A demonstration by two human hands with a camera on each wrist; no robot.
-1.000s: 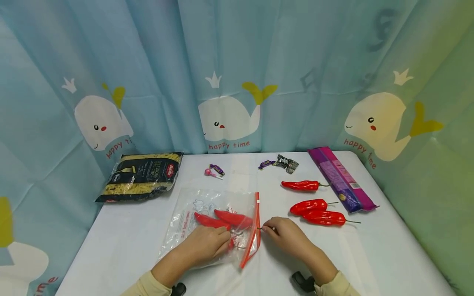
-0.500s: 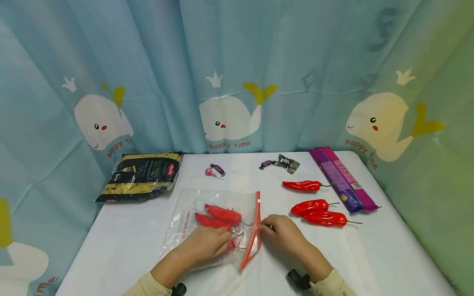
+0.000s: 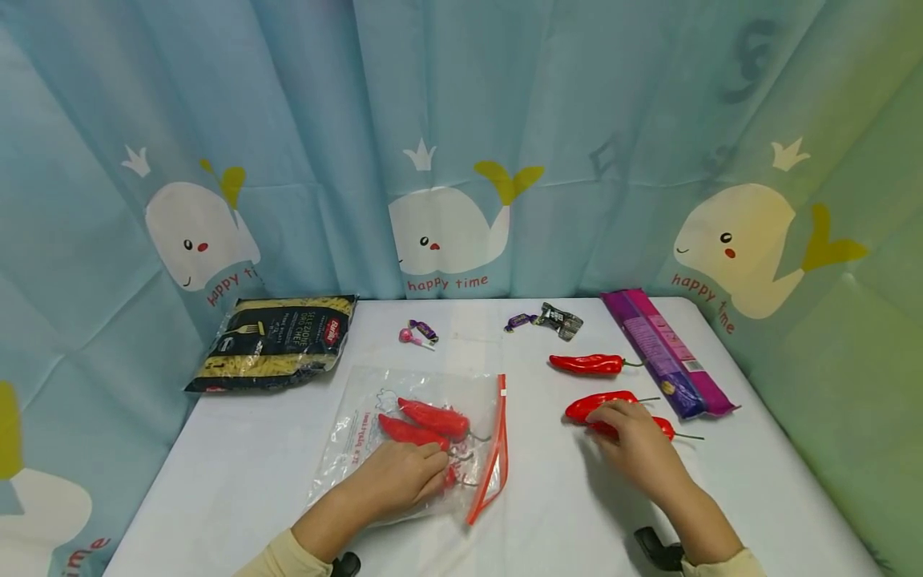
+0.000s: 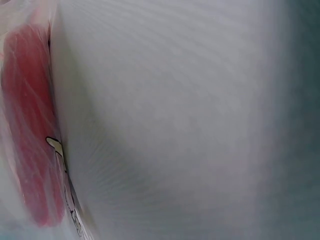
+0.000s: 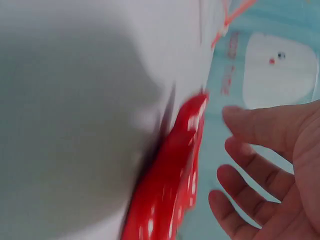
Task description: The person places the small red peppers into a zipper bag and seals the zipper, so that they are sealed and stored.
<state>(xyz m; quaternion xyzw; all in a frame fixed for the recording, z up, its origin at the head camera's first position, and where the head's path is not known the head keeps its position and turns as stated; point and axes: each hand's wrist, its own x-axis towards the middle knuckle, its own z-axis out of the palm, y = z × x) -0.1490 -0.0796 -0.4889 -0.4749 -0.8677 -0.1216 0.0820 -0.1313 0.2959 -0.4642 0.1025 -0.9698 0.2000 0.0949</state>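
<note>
Red chili peppers [image 3: 433, 418] lie inside a clear zip bag [image 3: 368, 393] with a red zip edge, left of the table's middle. My left hand [image 3: 400, 477] is on the bag, its curled fingers gripping the film and covering part of the lower peppers. The left wrist view shows one pepper [image 4: 30, 120] through the plastic. My right hand [image 3: 630, 445] is over two chili peppers [image 3: 598, 405] lying side by side on the right. In the right wrist view its fingers [image 5: 242, 190] are spread apart from the red pepper [image 5: 160, 195], with nothing between them.
Another red pepper [image 3: 587, 365] lies farther back, near a purple packet [image 3: 663, 353]. A pasta bag [image 3: 277, 340] sits at the back left. A lollipop [image 3: 407, 336] and wrapped candies [image 3: 558, 320] lie along the back, before a blue curtain [image 3: 317, 144].
My right hand has let go of a pepper at the bag's mouth and moved right, over the two loose peppers. That pepper now lies inside the bag. My left hand stays in place.
</note>
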